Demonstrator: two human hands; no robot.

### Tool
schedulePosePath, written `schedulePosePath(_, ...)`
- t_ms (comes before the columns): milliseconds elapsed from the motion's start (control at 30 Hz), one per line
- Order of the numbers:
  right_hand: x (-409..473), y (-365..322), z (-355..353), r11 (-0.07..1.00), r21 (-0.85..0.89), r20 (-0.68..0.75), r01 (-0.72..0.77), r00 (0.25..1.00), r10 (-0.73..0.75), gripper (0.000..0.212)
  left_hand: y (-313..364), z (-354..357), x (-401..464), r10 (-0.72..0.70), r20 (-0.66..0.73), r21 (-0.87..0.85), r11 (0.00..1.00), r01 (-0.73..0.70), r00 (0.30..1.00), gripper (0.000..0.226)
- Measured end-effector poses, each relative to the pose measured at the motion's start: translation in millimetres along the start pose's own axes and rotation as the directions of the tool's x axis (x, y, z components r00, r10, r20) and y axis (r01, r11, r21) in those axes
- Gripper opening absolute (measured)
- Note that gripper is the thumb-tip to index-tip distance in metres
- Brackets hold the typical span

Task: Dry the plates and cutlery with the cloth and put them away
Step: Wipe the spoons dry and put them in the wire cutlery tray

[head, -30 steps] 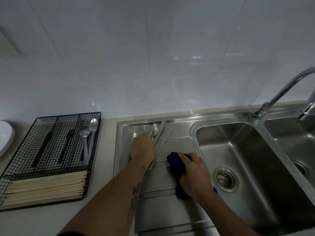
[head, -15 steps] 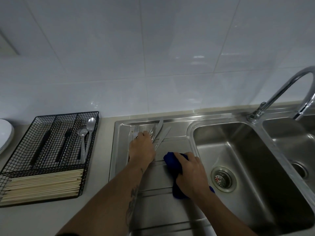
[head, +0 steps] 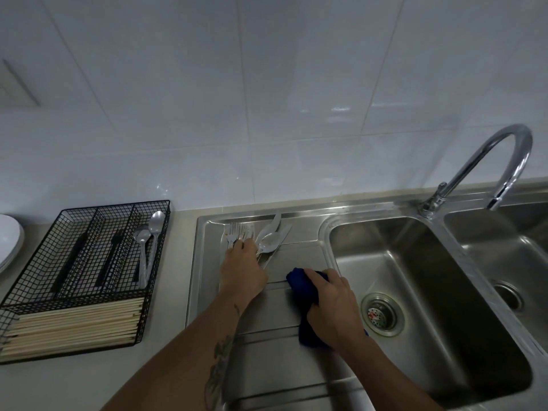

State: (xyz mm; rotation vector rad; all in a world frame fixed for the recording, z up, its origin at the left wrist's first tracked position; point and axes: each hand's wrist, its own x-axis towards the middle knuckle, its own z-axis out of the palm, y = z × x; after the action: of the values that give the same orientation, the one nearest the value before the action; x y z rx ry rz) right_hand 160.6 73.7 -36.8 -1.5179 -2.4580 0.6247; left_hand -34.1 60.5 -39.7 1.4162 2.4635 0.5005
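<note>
Stainless draining board (head: 296,366), left of the sink basin (head: 415,292): wet cutlery (head: 258,235) lies heaped at its far end, forks, spoons and knives together.

Left hand (head: 241,271): fingers curled down over the handle ends of the heap; whether one piece is already pinched cannot be told.
Right hand (head: 333,307): grips a bunched blue cloth (head: 302,287), resting on the board just beside the basin rim.

Step in hand, by judgement: choosing the next piece to dry. The next move calls for lifting one piece clear of the heap and bringing it to the cloth.

Wire cutlery basket (head: 89,253): on the desk (head: 172,262) to the left, holding spoons, dark-handled pieces and chopsticks. White plates (head: 9,241): at the left edge of view.

Edges: raised board rim at left, basin drop at right. Open desk lies between board and basket for carrying across.
</note>
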Motion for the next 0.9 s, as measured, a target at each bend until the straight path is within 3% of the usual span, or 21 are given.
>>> schedulePosePath(233,-14,-16,-11,0.999,0.018,-0.109,0.043,0.993,-0.041,0.07,0,-28,-36,0.083,0.054,-0.07,0.994,-0.079,0.995,0.03)
schedulePosePath(400,-26,-40,-23,0.985,-0.075,-0.239,0.155,0.956,-0.169,0.078,14,-49,-72,0.181,0.07,-0.156,0.973,-0.168,0.981,0.03)
schedulePosePath(567,-40,-47,-33,0.94,-0.284,-0.204,0.188,0.946,-0.252,0.092,18,-69,-99,0.202,-0.027,-0.263,0.943,-0.202,0.979,0.029)
schedulePosePath(700,-58,-53,-40,0.939,-0.32,-0.248,0.124,0.946,-0.21,0.086,10,-72,-120,0.189,-0.079,-0.267,0.942,-0.203,0.979,0.025)
schedulePosePath(833,-76,-63,-34,0.887,-0.398,-0.172,0.233,0.931,-0.321,0.084,7,-86,-129,0.195,-0.107,-0.27,0.938,-0.217,0.975,0.022)
schedulePosePath(900,-77,-58,-39,0.898,-0.4,-0.205,0.183,0.937,-0.282,0.084,5,-91,-134,0.207,-0.099,-0.244,0.943,-0.226,0.973,0.024)
